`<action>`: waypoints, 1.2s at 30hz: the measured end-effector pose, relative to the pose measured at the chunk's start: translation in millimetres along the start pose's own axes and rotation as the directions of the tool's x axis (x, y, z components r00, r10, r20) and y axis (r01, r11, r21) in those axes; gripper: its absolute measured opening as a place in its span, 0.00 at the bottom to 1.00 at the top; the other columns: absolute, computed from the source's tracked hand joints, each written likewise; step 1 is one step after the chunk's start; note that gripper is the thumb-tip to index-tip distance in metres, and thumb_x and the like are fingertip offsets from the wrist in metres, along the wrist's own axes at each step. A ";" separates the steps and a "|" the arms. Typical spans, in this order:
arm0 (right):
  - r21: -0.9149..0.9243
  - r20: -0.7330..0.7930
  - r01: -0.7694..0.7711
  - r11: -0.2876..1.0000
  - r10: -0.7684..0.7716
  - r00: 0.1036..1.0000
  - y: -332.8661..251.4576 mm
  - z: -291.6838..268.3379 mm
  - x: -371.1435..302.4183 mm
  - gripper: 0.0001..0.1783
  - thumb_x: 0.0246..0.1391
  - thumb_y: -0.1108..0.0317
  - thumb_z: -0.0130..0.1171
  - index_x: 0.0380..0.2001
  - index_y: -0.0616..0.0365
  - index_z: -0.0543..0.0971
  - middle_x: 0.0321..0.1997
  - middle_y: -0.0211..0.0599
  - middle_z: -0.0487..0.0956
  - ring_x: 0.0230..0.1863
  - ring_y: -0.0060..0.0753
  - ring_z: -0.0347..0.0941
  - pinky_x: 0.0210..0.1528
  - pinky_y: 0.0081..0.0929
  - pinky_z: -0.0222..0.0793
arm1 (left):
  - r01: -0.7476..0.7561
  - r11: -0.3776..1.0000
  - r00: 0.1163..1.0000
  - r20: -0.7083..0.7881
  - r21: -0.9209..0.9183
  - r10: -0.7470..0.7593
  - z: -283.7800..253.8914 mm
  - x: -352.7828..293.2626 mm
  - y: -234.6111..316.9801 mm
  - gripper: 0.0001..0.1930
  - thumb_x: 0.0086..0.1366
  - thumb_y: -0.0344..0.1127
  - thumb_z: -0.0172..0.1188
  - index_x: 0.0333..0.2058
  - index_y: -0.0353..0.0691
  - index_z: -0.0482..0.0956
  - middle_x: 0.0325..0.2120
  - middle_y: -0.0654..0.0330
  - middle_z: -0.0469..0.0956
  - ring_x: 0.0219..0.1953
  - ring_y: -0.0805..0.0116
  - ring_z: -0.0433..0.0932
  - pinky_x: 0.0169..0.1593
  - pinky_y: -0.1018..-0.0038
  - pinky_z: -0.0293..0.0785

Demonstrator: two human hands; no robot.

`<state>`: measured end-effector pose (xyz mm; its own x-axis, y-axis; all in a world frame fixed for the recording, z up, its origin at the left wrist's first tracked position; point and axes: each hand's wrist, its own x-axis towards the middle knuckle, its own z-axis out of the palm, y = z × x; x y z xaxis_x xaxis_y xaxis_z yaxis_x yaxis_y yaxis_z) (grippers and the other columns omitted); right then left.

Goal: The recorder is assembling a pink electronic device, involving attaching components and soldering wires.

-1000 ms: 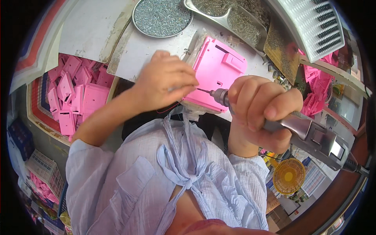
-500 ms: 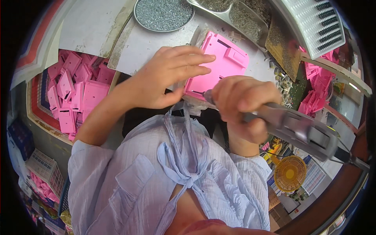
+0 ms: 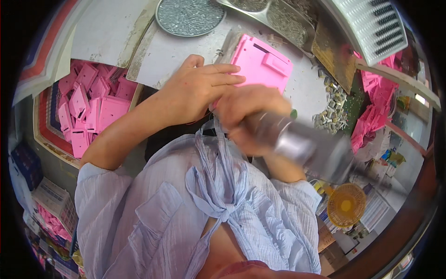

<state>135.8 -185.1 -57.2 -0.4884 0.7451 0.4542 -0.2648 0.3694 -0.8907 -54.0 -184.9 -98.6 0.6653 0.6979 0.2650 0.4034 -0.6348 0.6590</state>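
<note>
A pink plastic casing (image 3: 262,63) lies on the white worktop in front of me. My left hand (image 3: 190,88) rests at its left edge, fingers stretched out and fingertips lying on the pink surface. An electric screwdriver (image 3: 304,146), grey and blurred by motion, is in the closed grip of my right hand (image 3: 251,111). Its body slants off to the lower right, trailing a cord. The tool's tip is hidden behind my hands at the casing's near left corner. My right hand covers the casing's near part.
Screws fill a round metal dish (image 3: 190,17); a divided steel tray (image 3: 265,17) holds more small hardware. Small metal parts (image 3: 331,104) lie to the right. Pink pieces fill a box (image 3: 88,100) at left. A white bristled rack (image 3: 371,28) overhangs upper right; a yellow basket (image 3: 346,204) sits lower right.
My right hand and the electric screwdriver have moved left and slightly nearer me, toward my left hand. My left hand has shifted slightly left, and the casing slightly left and away.
</note>
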 end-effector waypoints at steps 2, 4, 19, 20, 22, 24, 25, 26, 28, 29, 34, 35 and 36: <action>0.017 -0.099 0.003 1.000 -0.002 0.995 -15.8 -28.3 3.7 0.14 0.59 0.61 0.61 0.38 0.62 0.75 0.17 0.31 0.70 0.16 0.28 0.66 0.23 0.34 0.66 | -0.021 0.998 0.999 0.043 0.054 0.019 -4.7 3.2 -1.5 0.21 0.54 0.23 0.59 0.48 0.43 0.82 0.57 0.63 0.79 0.63 0.63 0.73 0.53 0.58 0.61; 0.024 -0.219 0.073 0.997 -0.066 0.974 -42.3 -58.2 0.2 0.21 0.66 0.51 0.54 0.44 0.59 0.75 0.16 0.26 0.66 0.16 0.25 0.62 0.24 0.32 0.62 | -0.048 0.998 0.999 0.022 0.037 0.047 -2.5 7.2 -2.1 0.20 0.52 0.21 0.57 0.46 0.41 0.82 0.55 0.60 0.80 0.60 0.60 0.75 0.54 0.58 0.63; 0.128 -0.594 0.072 0.989 0.018 0.804 -28.9 -93.9 -56.6 0.11 0.56 0.70 0.67 0.36 0.65 0.76 0.26 0.33 0.79 0.23 0.19 0.72 0.25 0.19 0.67 | -0.188 0.969 0.980 -0.041 0.160 0.197 41.5 70.8 12.9 0.18 0.50 0.25 0.64 0.42 0.42 0.84 0.49 0.59 0.80 0.56 0.56 0.76 0.59 0.55 0.68; 0.044 -0.546 0.073 0.996 -0.037 0.837 -26.8 -101.0 -55.0 0.10 0.59 0.69 0.64 0.38 0.64 0.75 0.23 0.32 0.74 0.22 0.21 0.69 0.24 0.22 0.64 | -0.185 0.970 0.981 -0.034 0.158 0.193 42.1 71.7 12.9 0.18 0.50 0.25 0.64 0.42 0.42 0.84 0.49 0.59 0.81 0.56 0.56 0.76 0.60 0.55 0.67; -0.040 -0.459 0.098 0.994 -0.106 0.882 -23.9 -113.1 -48.2 0.09 0.62 0.69 0.60 0.41 0.63 0.74 0.19 0.30 0.68 0.19 0.24 0.64 0.22 0.27 0.61 | -0.164 0.973 0.985 -0.029 0.161 0.170 42.0 70.7 13.9 0.18 0.50 0.25 0.64 0.42 0.42 0.84 0.48 0.59 0.81 0.57 0.56 0.76 0.61 0.54 0.67; -0.047 -0.404 0.142 0.989 -0.149 0.903 -22.2 -121.5 -42.2 0.09 0.64 0.68 0.58 0.42 0.62 0.73 0.17 0.29 0.65 0.18 0.26 0.62 0.21 0.29 0.59 | -0.159 0.974 0.986 -0.025 0.159 0.165 41.0 71.2 15.0 0.18 0.50 0.25 0.64 0.42 0.42 0.84 0.48 0.59 0.80 0.58 0.56 0.76 0.62 0.54 0.66; 0.015 -0.392 0.174 0.985 -0.155 0.907 -20.0 -125.6 -40.0 0.09 0.64 0.68 0.58 0.41 0.62 0.73 0.17 0.29 0.65 0.18 0.26 0.62 0.21 0.29 0.59 | -0.155 0.975 0.987 -0.024 0.156 0.161 41.0 71.1 15.2 0.18 0.50 0.24 0.64 0.42 0.42 0.84 0.48 0.59 0.80 0.58 0.56 0.76 0.63 0.54 0.66; 0.077 -0.381 0.205 0.976 -0.161 0.910 -18.3 -127.7 -39.1 0.09 0.64 0.68 0.59 0.41 0.62 0.73 0.16 0.29 0.65 0.18 0.25 0.62 0.21 0.29 0.59 | -0.152 0.976 0.987 -0.025 0.156 0.158 41.2 70.9 15.1 0.18 0.50 0.24 0.64 0.42 0.42 0.84 0.48 0.59 0.80 0.58 0.56 0.76 0.63 0.54 0.66; 0.084 -0.412 0.183 0.980 -0.133 0.901 -16.2 -123.5 -39.1 0.10 0.63 0.67 0.59 0.41 0.62 0.73 0.16 0.29 0.65 0.18 0.25 0.62 0.21 0.28 0.59 | -0.147 0.978 0.988 -0.028 0.149 0.153 41.8 70.5 14.7 0.18 0.50 0.24 0.64 0.42 0.42 0.84 0.48 0.59 0.81 0.58 0.56 0.76 0.63 0.54 0.66; 0.087 -0.428 0.172 0.981 -0.119 0.896 -15.3 -121.6 -39.8 0.10 0.63 0.67 0.60 0.41 0.62 0.73 0.16 0.29 0.65 0.18 0.25 0.62 0.21 0.28 0.59 | -0.146 0.979 0.988 -0.028 0.142 0.151 41.6 70.9 14.7 0.18 0.49 0.24 0.64 0.42 0.42 0.84 0.48 0.59 0.81 0.58 0.56 0.76 0.63 0.54 0.66; -0.022 -0.421 0.071 0.997 -0.073 0.904 -19.4 -118.7 -48.5 0.11 0.64 0.65 0.60 0.41 0.61 0.73 0.17 0.28 0.66 0.18 0.24 0.62 0.22 0.28 0.60 | -0.134 0.984 0.990 -0.028 0.119 0.138 42.6 70.9 15.0 0.18 0.49 0.24 0.64 0.42 0.43 0.84 0.49 0.60 0.81 0.57 0.56 0.76 0.63 0.54 0.66; -0.026 -0.425 0.052 0.998 -0.058 0.903 -24.0 -115.3 -49.6 0.12 0.64 0.64 0.61 0.41 0.61 0.73 0.17 0.28 0.66 0.18 0.24 0.62 0.22 0.28 0.60 | -0.132 0.984 0.990 -0.025 0.124 0.136 42.1 70.6 14.8 0.18 0.49 0.24 0.64 0.42 0.42 0.84 0.49 0.60 0.81 0.57 0.56 0.76 0.63 0.54 0.66; -0.032 -0.432 0.031 0.999 -0.042 0.901 -29.3 -112.6 -51.0 0.13 0.64 0.63 0.61 0.41 0.61 0.73 0.17 0.28 0.67 0.18 0.24 0.62 0.22 0.28 0.60 | -0.134 0.983 0.990 -0.021 0.124 0.138 41.6 71.8 14.5 0.19 0.49 0.24 0.64 0.42 0.42 0.84 0.49 0.60 0.81 0.57 0.56 0.76 0.63 0.54 0.66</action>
<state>262.1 -171.4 -56.2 -0.0701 0.8955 0.4395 -0.2535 0.4101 -0.8761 25.7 -157.8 -99.3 0.7010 0.6108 0.3681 0.3856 -0.7589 0.5248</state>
